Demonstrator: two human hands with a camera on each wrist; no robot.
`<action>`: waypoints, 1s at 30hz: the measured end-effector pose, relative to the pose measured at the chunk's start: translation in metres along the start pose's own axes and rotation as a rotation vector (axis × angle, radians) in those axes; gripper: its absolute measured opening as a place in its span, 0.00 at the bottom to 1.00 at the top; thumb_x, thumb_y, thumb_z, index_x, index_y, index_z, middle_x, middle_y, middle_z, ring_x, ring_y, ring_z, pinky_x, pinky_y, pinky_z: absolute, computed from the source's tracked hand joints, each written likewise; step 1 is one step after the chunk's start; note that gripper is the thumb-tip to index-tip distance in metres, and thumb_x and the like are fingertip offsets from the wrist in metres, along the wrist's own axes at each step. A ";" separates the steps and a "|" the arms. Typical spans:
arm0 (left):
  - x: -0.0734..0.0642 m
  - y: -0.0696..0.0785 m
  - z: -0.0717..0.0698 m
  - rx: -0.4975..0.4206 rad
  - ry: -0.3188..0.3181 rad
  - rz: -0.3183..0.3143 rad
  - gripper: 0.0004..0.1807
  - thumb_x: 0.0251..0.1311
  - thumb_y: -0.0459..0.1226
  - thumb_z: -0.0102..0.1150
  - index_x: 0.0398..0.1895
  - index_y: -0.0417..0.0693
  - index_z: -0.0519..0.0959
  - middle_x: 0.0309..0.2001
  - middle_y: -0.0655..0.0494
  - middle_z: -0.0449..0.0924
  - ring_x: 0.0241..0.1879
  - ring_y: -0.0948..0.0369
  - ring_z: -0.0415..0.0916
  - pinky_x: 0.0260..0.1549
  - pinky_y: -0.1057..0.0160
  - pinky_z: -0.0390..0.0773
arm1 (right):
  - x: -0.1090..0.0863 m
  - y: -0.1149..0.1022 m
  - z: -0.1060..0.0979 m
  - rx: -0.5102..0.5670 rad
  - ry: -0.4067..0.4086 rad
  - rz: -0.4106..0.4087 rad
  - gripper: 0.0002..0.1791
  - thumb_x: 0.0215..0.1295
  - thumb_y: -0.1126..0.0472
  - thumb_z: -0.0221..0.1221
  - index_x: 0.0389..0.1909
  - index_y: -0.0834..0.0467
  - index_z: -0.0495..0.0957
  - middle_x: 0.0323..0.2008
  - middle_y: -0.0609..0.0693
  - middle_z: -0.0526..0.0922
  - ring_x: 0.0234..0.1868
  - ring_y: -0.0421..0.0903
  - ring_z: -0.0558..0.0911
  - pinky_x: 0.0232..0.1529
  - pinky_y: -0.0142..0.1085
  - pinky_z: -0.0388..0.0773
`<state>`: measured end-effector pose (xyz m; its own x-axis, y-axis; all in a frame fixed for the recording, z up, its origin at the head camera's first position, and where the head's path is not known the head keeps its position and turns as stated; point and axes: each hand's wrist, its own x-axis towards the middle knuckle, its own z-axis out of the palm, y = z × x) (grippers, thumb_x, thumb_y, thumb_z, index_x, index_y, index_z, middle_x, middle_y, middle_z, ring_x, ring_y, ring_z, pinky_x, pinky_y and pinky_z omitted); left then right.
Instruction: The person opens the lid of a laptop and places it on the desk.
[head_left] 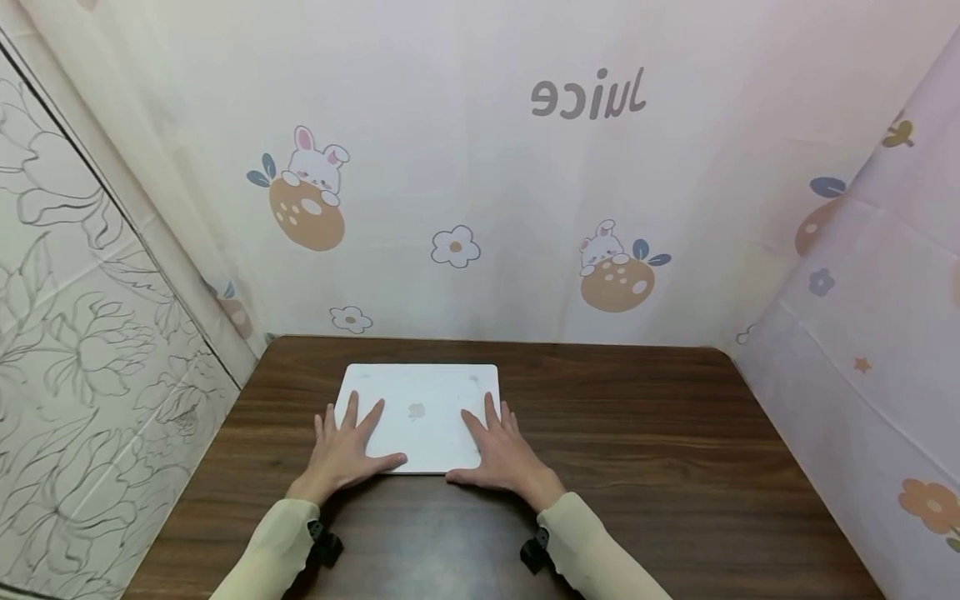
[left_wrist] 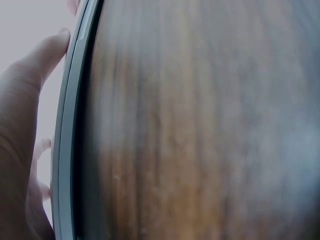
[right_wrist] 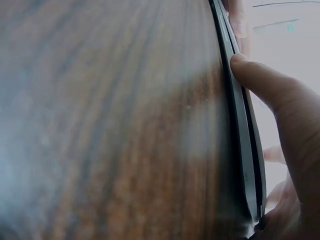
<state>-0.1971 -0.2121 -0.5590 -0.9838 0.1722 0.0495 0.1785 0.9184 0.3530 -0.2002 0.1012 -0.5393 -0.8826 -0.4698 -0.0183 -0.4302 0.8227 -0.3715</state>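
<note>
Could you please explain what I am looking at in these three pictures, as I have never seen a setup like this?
There is no robot: these are a person's bare left hand and right hand. The wide picture comes from a camera on the head, looking forward and down; the two close ones come from cameras on the wrists, probably the small black devices there. On the dark brown wood-grain table lies a thin, silver-white rectangular laptop with an apple logo. Neither hand seems to grip it: the fingers spread over its lid and past its sides, with the thumbs by its near edge.
</note>
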 end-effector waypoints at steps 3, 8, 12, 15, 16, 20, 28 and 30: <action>0.000 -0.001 -0.001 0.004 -0.002 -0.006 0.61 0.48 0.79 0.56 0.82 0.60 0.58 0.83 0.34 0.40 0.78 0.24 0.34 0.68 0.19 0.36 | 0.002 -0.001 0.000 -0.005 -0.001 -0.001 0.60 0.54 0.19 0.60 0.81 0.49 0.57 0.81 0.70 0.40 0.79 0.77 0.42 0.75 0.68 0.53; 0.002 -0.003 -0.005 -0.007 -0.027 -0.009 0.60 0.50 0.79 0.55 0.83 0.61 0.57 0.83 0.35 0.38 0.79 0.28 0.31 0.68 0.19 0.38 | 0.008 -0.003 0.003 -0.003 -0.009 0.001 0.61 0.53 0.18 0.60 0.81 0.48 0.56 0.82 0.69 0.38 0.80 0.74 0.38 0.76 0.67 0.51; 0.004 -0.004 -0.006 -0.015 -0.037 0.006 0.60 0.51 0.78 0.56 0.83 0.61 0.56 0.83 0.35 0.37 0.79 0.28 0.32 0.67 0.18 0.39 | 0.012 -0.006 0.005 0.000 -0.018 -0.007 0.63 0.51 0.17 0.59 0.82 0.48 0.56 0.82 0.68 0.38 0.81 0.73 0.37 0.76 0.67 0.51; 0.004 -0.005 -0.005 -0.019 -0.036 0.026 0.59 0.51 0.78 0.57 0.82 0.61 0.57 0.83 0.35 0.38 0.79 0.28 0.32 0.67 0.18 0.39 | 0.015 -0.008 0.005 -0.012 -0.019 -0.008 0.63 0.50 0.16 0.59 0.81 0.47 0.56 0.82 0.66 0.39 0.81 0.73 0.38 0.76 0.68 0.50; 0.004 -0.005 -0.005 -0.019 -0.036 0.030 0.59 0.51 0.78 0.57 0.82 0.62 0.57 0.83 0.35 0.38 0.79 0.28 0.32 0.67 0.19 0.39 | 0.016 -0.009 0.006 -0.017 -0.017 -0.006 0.63 0.50 0.16 0.59 0.81 0.46 0.57 0.82 0.66 0.39 0.81 0.74 0.39 0.76 0.69 0.49; 0.005 -0.005 -0.004 -0.018 -0.035 0.036 0.58 0.51 0.78 0.57 0.82 0.63 0.57 0.83 0.36 0.38 0.80 0.29 0.32 0.69 0.20 0.39 | 0.017 -0.010 0.005 -0.043 -0.023 0.003 0.63 0.49 0.15 0.59 0.81 0.46 0.56 0.83 0.66 0.40 0.80 0.74 0.39 0.76 0.69 0.48; 0.006 -0.002 -0.004 -0.004 -0.033 0.033 0.59 0.49 0.79 0.56 0.82 0.64 0.59 0.83 0.35 0.40 0.80 0.29 0.34 0.68 0.19 0.37 | 0.016 -0.007 0.004 -0.068 -0.031 -0.006 0.63 0.49 0.15 0.58 0.82 0.46 0.56 0.82 0.66 0.41 0.81 0.74 0.40 0.76 0.69 0.48; 0.005 0.000 -0.004 0.000 -0.041 0.027 0.59 0.48 0.80 0.56 0.82 0.65 0.58 0.83 0.36 0.39 0.80 0.29 0.34 0.68 0.19 0.38 | 0.015 -0.007 0.003 -0.072 -0.034 -0.011 0.63 0.50 0.15 0.58 0.82 0.46 0.56 0.82 0.66 0.41 0.80 0.74 0.40 0.76 0.69 0.48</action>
<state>-0.2025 -0.2128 -0.5553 -0.9773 0.2110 0.0209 0.2047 0.9132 0.3524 -0.2103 0.0875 -0.5398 -0.8713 -0.4886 -0.0466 -0.4535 0.8376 -0.3045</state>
